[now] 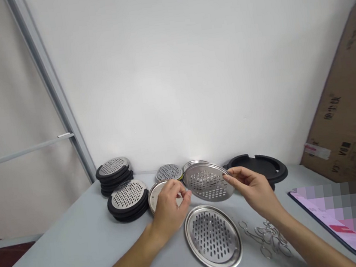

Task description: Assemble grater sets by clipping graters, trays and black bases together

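Toward the front edge of the bench [65,251] lies a slotted plate [213,238]; beyond, the right hand [252,187] pinches the rim of a raised disc [209,181]. The left hand [170,203] curls (holding anything? cannot tell). Rightward, a carton [341,117] bears blurred sideways printing.

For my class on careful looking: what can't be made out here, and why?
Head view:
Held perforated plate: rim partly under the right hand.
Black round piece: partly behind that hand.
Metal dish: partly behind the left hand.
Cardboard box: cut off by the right edge.
Pink panel: partly masked by pixel blocks.
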Demonstrator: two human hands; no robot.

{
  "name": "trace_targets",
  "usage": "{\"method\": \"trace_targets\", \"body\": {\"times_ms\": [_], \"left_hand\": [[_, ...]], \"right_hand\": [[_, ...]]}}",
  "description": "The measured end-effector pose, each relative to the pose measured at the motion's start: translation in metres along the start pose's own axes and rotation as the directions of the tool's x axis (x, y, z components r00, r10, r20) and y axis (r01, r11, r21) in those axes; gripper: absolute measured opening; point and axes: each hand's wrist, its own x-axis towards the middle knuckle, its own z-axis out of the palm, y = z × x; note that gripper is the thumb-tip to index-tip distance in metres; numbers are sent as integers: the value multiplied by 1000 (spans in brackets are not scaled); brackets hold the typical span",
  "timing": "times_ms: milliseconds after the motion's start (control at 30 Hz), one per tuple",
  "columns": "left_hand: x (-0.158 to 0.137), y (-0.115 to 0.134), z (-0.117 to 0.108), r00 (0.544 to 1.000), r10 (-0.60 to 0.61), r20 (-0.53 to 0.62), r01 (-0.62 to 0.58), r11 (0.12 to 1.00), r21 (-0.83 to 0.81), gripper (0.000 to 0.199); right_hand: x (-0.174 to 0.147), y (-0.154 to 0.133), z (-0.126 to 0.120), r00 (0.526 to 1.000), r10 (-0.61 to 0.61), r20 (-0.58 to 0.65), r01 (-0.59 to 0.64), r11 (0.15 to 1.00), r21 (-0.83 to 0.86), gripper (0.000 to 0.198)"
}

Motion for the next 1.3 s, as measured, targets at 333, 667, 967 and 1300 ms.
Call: {"method": "trace_targets", "body": {"times_ms": [333, 667, 967, 1300], "left_hand": [[-9, 5, -3, 923, 100, 372, -155, 980, 123, 102], [-9, 0, -8, 787, 72, 613, -130, 990, 51, 124], [-13, 1, -11, 732, 7, 681, -46, 998, 40, 123], [-14, 1, -13, 659, -54, 750, 19, 998, 54, 127]], "right_hand": [[-2, 1, 6, 900, 333, 280, -397, 894, 211, 36], [-4, 6, 5, 778, 460, 429, -580, 788, 206, 39], [1, 20, 3, 707, 525, 473, -664, 723, 191, 48], [4, 28, 0, 660, 481, 577, -625, 778, 66, 44]]}}
